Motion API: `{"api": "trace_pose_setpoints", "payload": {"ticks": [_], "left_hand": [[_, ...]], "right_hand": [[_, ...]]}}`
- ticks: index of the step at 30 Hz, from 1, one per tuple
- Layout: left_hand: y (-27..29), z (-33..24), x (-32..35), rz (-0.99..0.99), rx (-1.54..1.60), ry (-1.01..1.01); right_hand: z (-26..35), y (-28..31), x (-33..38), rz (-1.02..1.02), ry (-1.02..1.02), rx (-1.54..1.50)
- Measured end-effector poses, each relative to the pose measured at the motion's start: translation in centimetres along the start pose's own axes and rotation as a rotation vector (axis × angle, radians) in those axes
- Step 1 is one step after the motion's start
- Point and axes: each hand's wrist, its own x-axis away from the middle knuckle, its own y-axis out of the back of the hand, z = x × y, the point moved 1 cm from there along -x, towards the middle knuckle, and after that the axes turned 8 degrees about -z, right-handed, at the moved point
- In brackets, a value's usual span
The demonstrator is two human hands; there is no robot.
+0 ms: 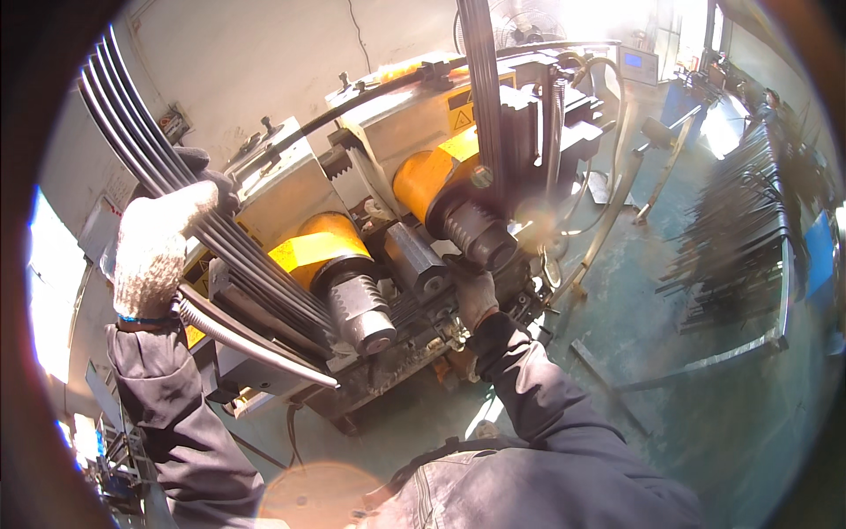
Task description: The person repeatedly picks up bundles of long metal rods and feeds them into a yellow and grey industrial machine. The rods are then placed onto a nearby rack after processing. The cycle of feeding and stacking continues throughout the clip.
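Observation:
My left hand point(159, 247), in a light knitted glove with dark fingers, is closed around a bundle of long thin metal rods point(260, 269). The rods slope from the upper left down into the machine point(256, 207), their lower ends beside a dark ridged cylinder point(361, 309) with a yellow collar. My right hand point(477, 295), gloved too, reaches in at the machine's front, below a second ridged cylinder point(478, 231) and beside a dark angular block point(414, 256). Its fingers are dark and partly hidden, so whether they grip anything does not show.
Another upright bundle of rods point(482, 79) stands at the machine's far side. A ribbed hose point(256, 348) runs below my left hand. To the right, a metal rack point(780, 291) bears a large pile of dark rods point(731, 220). A round stool-like top point(322, 498) is near me.

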Motion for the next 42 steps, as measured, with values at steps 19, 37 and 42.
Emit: {"api": "trace_pose_setpoints", "payload": {"ticks": [19, 37, 42], "left_hand": [[0.2, -1.7, 0.6, -0.191, -0.289, 0.291], [-1.3, -2.8, 0.5, -0.238, -0.223, 0.294], [-1.8, -4.7, 3.4, -0.204, -0.179, 0.037]], "right_hand": [[-1.8, 0.9, -0.4, 0.040, 0.512, 0.490], [0.9, -0.7, -0.4, -0.066, -0.398, -0.531], [1.7, 1.0, 1.0, 0.000, -0.093, -0.187]]}}
